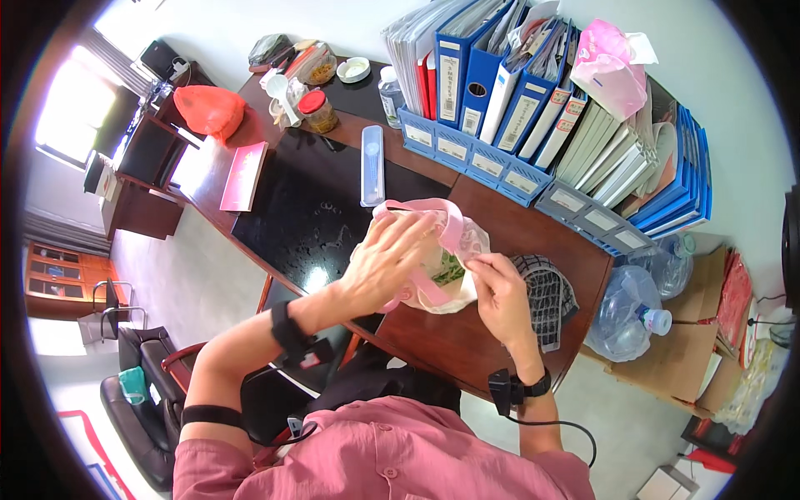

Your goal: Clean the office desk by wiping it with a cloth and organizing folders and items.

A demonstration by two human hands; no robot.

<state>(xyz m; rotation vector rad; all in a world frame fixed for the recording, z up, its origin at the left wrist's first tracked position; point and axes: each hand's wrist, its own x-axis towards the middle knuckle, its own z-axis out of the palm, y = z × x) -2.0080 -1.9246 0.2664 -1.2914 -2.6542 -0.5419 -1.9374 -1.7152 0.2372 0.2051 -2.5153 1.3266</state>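
A cream-coloured bag [467, 294] with pink handles [455, 231] stands on the wooden desk before me, its mouth facing up. Green leafy stuff [449, 269] shows inside. My left hand [387, 265] lies over the bag's left side with its fingers stretched across the opening; its thumb and palm are hidden, so its grip cannot be judged. At the right rim, my right hand [503, 294] pinches the bag's edge between thumb and fingers. A dark checked cloth [547, 300] rests just right of that hand, partly behind it.
Beyond the bag lies a light-blue cutlery case [373, 165]. Blue file holders [469, 156] with binders line the back. A red-lidded jar [319, 112], a red plastic bag [211, 112] and a pink booklet [244, 177] sit far left. Large plastic bottles [625, 312] stand beyond the desk's right edge.
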